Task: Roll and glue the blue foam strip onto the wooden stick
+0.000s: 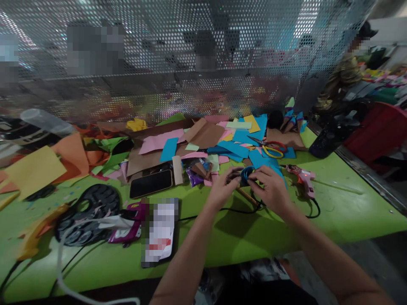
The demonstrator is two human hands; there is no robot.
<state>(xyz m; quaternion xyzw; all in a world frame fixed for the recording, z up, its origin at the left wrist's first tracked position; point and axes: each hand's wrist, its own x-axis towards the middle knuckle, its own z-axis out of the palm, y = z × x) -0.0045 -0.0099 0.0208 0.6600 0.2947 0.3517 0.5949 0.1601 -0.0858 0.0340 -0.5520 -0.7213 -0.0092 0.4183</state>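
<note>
Between my two hands is a small blue curled strip (246, 174), rolled into loops; whether it is paper or felt I cannot tell. My left hand (225, 186) pinches it from the left, fingers bent around its edge. From the right, the fingertips of my right hand (269, 186) press on it. Beneath the hands a thin brown stick (247, 196) lies on the green table (235, 241). A pink glue gun (303, 178) with a glue stick in its back rests right of my right hand. Scissors (273, 148) with red and yellow handles lie beyond the hands.
Coloured sheets and scraps (203, 133) cover the back, against a perforated metal screen (178, 55). Two phones, a black one (151, 184) and a lit one (160, 233), lie left. Further left are a yellow glue gun (41, 228) and cables. A dark bottle (330, 131) stands right; a person is beyond.
</note>
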